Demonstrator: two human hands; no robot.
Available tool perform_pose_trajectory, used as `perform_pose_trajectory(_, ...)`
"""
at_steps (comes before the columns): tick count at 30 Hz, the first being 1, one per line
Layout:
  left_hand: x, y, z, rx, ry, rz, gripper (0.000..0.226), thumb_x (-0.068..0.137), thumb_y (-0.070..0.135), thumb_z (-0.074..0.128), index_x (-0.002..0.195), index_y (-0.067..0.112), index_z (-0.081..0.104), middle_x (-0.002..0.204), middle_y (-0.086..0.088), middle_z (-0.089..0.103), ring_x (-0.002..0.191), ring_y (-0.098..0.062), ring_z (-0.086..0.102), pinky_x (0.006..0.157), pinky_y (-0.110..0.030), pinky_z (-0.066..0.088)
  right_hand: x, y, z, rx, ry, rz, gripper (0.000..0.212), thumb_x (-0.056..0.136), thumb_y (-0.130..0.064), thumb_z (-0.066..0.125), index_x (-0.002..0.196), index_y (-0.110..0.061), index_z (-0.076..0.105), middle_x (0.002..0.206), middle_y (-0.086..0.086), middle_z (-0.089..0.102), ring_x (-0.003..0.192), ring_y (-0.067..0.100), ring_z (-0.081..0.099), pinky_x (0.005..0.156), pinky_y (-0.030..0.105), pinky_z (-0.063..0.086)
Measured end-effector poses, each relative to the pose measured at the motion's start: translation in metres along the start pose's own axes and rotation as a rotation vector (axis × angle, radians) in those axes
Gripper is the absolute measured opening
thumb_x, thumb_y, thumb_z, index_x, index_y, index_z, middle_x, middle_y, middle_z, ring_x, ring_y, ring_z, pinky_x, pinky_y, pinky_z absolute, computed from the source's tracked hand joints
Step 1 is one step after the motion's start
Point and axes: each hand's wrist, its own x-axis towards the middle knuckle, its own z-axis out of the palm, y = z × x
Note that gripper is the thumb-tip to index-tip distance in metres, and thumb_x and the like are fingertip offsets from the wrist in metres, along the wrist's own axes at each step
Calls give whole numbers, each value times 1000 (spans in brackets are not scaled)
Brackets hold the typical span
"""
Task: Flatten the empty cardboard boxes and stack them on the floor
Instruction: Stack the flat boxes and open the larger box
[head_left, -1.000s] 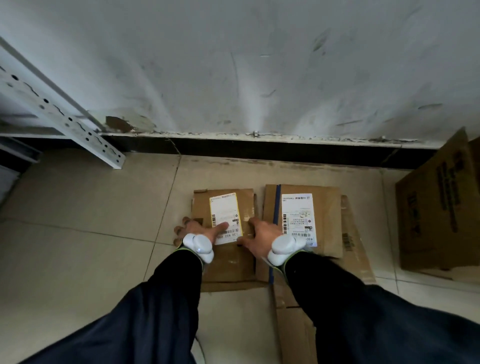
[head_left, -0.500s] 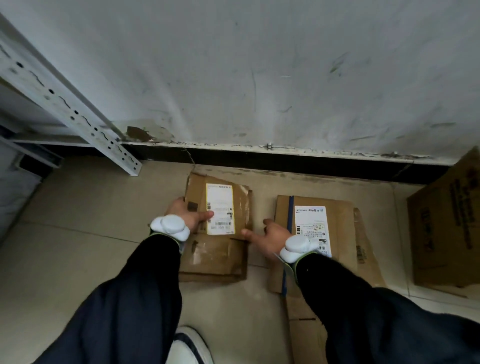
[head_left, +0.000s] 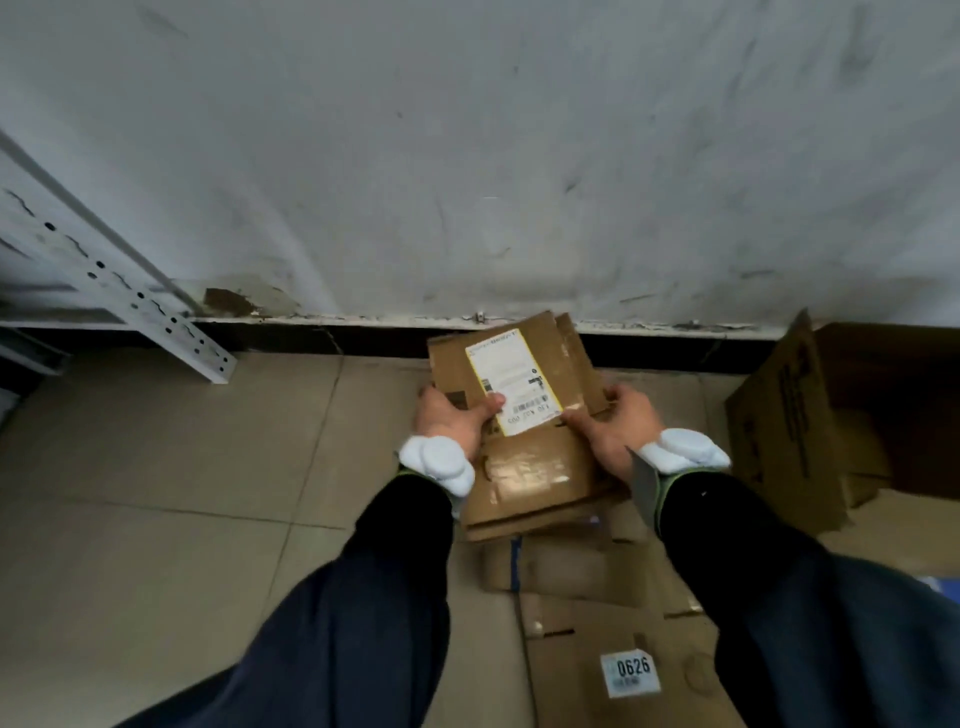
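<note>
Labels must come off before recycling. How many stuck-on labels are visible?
2. One white label on the flattened box held by the left hand and right hand; one small 0626 sticker on the flat cardboard at the bottom. Others may be hidden underneath.

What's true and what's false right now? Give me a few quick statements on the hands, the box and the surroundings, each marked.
1. Both the left hand and the right hand grip the flattened box. True.
2. Its label is blue. False: white with a yellow edge.
3. A larger unflattened box sits to the right. True.
4. The sticker on the floor cardboard reads 0417. False: 0626.
5. The perforated metal post is on the right. False: left.
</note>
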Motion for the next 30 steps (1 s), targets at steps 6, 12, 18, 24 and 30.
perform_pose_trajectory(6, -15, -64, 64, 426, -165, 31, 92, 73, 44, 85, 145, 10, 38, 138, -14, 55, 125, -34, 55, 105, -38, 46, -7, 88, 7, -260, -143, 296, 66, 76, -54, 73, 124, -11, 60, 125, 14, 66, 110, 34, 63, 94, 37, 51)
perform_pose_trajectory(12, -12, -92, 62, 478, -177, -17, 83, 66, 55, 84, 131, 13, 53, 124, -13, 60, 114, -34, 60, 98, -37, 50, -4, 101, 21, -345, -167, 284, 71, 79, -52, 74, 130, -8, 49, 131, 11, 61, 118, 29, 59, 93, 28, 45)
perform_pose_trajectory(18, -4, -97, 71, 420, -178, -57, 99, 39, 81, 67, 116, 19, 63, 112, -5, 70, 104, -27, 67, 90, -38, 56, 9, 100, 14, -348, -285, 288, 67, 81, -61, 65, 127, -12, 61, 129, 6, 65, 115, 29, 63, 97, 31, 48)
perform_pose_trajectory(24, -17, -85, 76, 373, -149, -62, 79, 71, 48, 84, 134, 13, 52, 123, -15, 57, 116, -35, 56, 99, -38, 49, 2, 104, 24, -550, -148, 258, 67, 81, -69, 58, 127, -20, 55, 134, 13, 40, 121, 34, 49, 98, 40, 44)
perform_pose_trajectory(30, -24, -97, 83, 277, -60, -118, 78, 58, 59, 81, 119, 13, 64, 110, -10, 68, 107, -33, 64, 94, -41, 55, 5, 112, 27, -517, -132, 318, 77, 72, -79, 53, 133, -32, 45, 128, 12, 49, 120, 36, 46, 92, 46, 46)
